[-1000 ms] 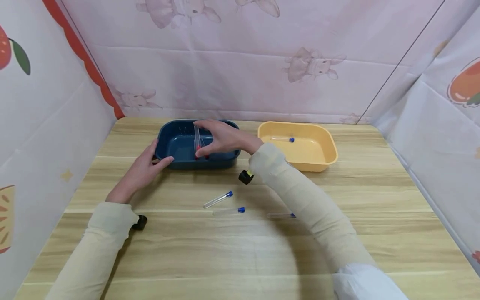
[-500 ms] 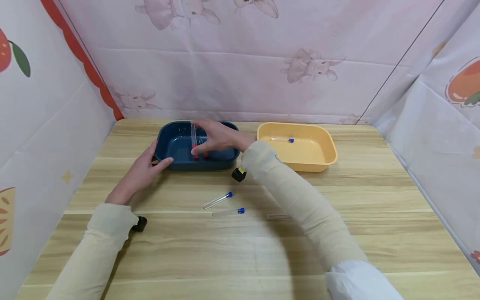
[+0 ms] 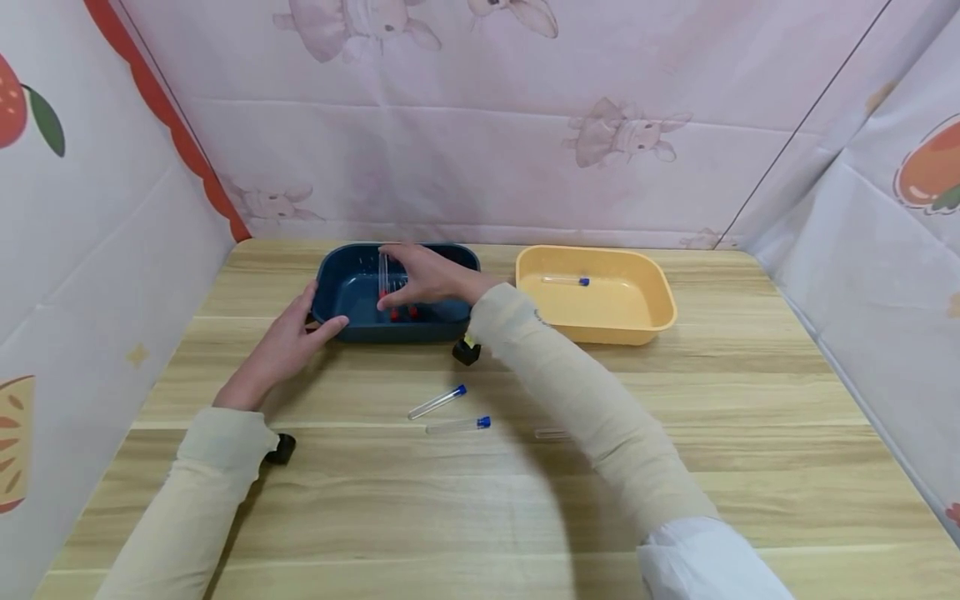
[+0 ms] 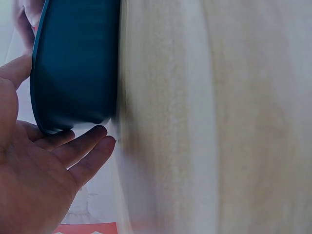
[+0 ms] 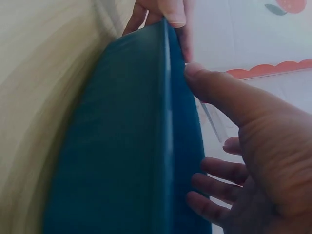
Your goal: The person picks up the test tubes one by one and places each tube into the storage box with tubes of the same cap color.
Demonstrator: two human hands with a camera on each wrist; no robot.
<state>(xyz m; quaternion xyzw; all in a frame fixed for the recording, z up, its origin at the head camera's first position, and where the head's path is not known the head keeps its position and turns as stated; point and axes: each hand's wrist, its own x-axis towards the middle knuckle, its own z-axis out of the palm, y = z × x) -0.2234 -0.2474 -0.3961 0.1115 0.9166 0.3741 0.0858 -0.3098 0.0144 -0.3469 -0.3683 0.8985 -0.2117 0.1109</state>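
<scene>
My right hand [image 3: 427, 277] is over the dark blue bin [image 3: 352, 329], holding a clear test tube [image 3: 383, 273] with a red cap between thumb and index finger. The tube stands nearly upright in the head view; in the right wrist view part of the tube [image 5: 214, 124] shows behind the thumb. Inside the bin, below the hand, are two more red caps [image 3: 412, 312], their tubes partly hidden by the fingers. My left hand [image 3: 281, 346] rests against the bin's left front corner, thumb on the front side. In the left wrist view its fingers [image 4: 87, 148] extend along the bin's end.
A yellow bin [image 3: 622, 333] stands to the right, with a blue-capped test tube [image 3: 564, 281] inside. On the wooden table [image 3: 375, 517] lie two blue-capped tubes [image 3: 437, 402], and another tube [image 3: 551, 433] partly hidden by the right sleeve. A patterned cloth hangs behind.
My right hand has shifted slightly left within the bin with the red-capped tube, and two red caps below it now show more plainly. The left hand stays at the bin's corner.
</scene>
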